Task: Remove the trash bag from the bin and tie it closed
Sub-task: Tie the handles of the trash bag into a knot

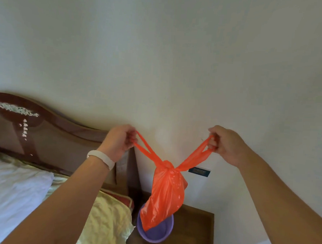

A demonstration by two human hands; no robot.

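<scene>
I see both hands raised in front of the pale wall, each fisted around one handle of the bag (pixel 167 189). The left hand (pixel 121 139) is curled tight, fingers wrapped over the thin orange loop that runs out of its fist; a white band (pixel 101 158) circles that wrist. The right hand (pixel 223 143) is likewise closed, its fingers hooked through the other loop, knuckles toward me. The two handles stretch taut, slanting down from the hands to a knot at the top of the bag, so together they form a V.

The bag is thin, glossy orange plastic, crinkled and slightly translucent, bunched narrow at the knot and bulging lower down. It hangs free in the air between the hands and below them. Its bottom tip hangs in front of the bin (pixel 155 231); I cannot tell whether it touches the rim.

The bin is a small round purple plastic tub, smooth-walled, standing on a dark wooden surface (pixel 193 230) right of the bed. Left of the bag is a curved, polished brown headboard (pixel 44 130) with pale inlay, and below it white and cream rumpled bedding (pixel 16 194). A small dark plate (pixel 199 171) sits on the wall just right of the knot.
</scene>
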